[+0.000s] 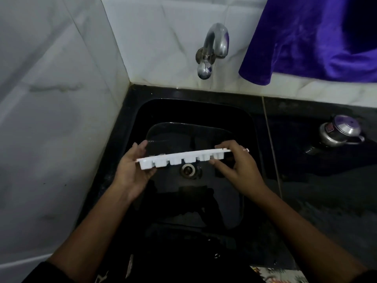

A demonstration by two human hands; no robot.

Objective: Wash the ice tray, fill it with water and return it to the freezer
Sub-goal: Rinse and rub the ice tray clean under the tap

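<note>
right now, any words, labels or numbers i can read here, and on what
Nothing here can be read.
Red label on the steel pot: too small and blurred to read.
Colourful print at the bottom edge: blurred, unreadable.
Tray and tap: no marking visible.

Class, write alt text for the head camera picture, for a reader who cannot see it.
The left hand and right hand hold a white ice tray by its ends, slightly tilted, over a black sink. A metal tap juts from the tiled wall behind; a purple cloth hangs to its right, and a metal pot stands on the counter.
</note>
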